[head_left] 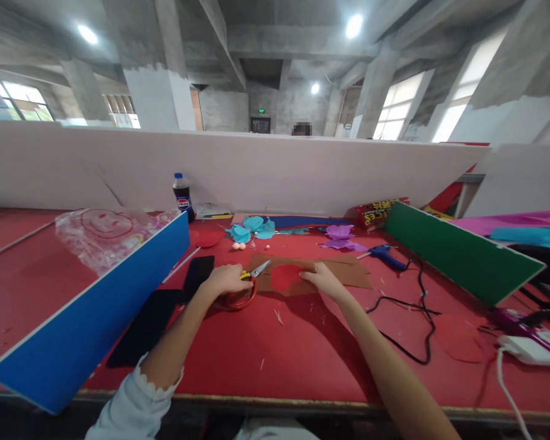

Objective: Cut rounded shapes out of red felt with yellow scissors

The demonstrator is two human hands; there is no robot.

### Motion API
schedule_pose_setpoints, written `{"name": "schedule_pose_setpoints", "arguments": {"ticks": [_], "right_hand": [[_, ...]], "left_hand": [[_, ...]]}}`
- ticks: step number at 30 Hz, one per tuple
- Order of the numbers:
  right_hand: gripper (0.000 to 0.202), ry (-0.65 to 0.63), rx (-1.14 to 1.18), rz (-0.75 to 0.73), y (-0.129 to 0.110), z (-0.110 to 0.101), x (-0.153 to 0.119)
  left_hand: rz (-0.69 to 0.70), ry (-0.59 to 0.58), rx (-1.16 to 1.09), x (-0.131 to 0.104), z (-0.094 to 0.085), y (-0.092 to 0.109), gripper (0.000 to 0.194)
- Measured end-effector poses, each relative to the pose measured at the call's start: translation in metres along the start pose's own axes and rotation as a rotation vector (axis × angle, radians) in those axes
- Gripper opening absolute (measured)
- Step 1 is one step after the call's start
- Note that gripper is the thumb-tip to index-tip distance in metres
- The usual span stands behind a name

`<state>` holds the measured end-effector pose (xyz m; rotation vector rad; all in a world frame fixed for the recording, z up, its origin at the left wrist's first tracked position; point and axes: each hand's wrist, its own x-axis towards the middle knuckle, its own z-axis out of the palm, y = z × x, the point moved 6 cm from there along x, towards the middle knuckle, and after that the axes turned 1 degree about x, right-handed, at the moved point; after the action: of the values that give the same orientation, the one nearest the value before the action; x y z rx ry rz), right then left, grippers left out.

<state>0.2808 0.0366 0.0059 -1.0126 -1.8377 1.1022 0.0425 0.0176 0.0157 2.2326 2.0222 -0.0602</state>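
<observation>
My left hand [229, 279] is closed around a pair of scissors [262, 269], whose silver blades point away to the right. Yellow shows on the handle, and an orange-red loop curves below my fingers; part of the grip is hidden by the hand. With thumb and fingers, my right hand [323, 280] pinches the right edge of a round piece of red paper [286, 277]. That red circle is over a strip of brown paper [351, 272], between my hands. The scissor tips are just left of the circle, apart from it.
Blue [96, 311] and green boards [458, 250] flank the red table [275, 360]. Two dark devices, a cola bottle [183, 198], turquoise [252, 229] and purple paper shapes [340, 237], and a blue glue gun [388, 256] with black cord lie around. A person's head shows behind the white partition.
</observation>
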Motion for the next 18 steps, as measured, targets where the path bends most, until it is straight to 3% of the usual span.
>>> {"name": "schedule_pose_setpoints", "arguments": {"ticks": [4,7,11,14,18], "right_hand": [[0.024,-0.02,-0.038,0.032,0.002,0.01,0.0],[0.022,-0.049,-0.046,0.024,0.005,0.019,0.001],[0.022,-0.074,-0.039,0.025,0.008,0.028,0.0],[0.024,-0.11,-0.026,0.012,0.006,0.032,-0.001],[0.024,-0.143,-0.025,-0.018,-0.002,0.035,-0.002]], "left_hand": [[0.01,0.159,-0.096,-0.002,-0.014,0.006,0.048],[0.175,0.226,-0.362,-0.004,-0.021,0.023,0.042],[0.372,0.061,-0.684,-0.007,-0.009,0.046,0.039],[0.409,-0.019,-0.687,-0.009,0.0,0.054,0.046],[0.428,-0.108,-0.647,-0.012,0.005,0.059,0.028]]}}
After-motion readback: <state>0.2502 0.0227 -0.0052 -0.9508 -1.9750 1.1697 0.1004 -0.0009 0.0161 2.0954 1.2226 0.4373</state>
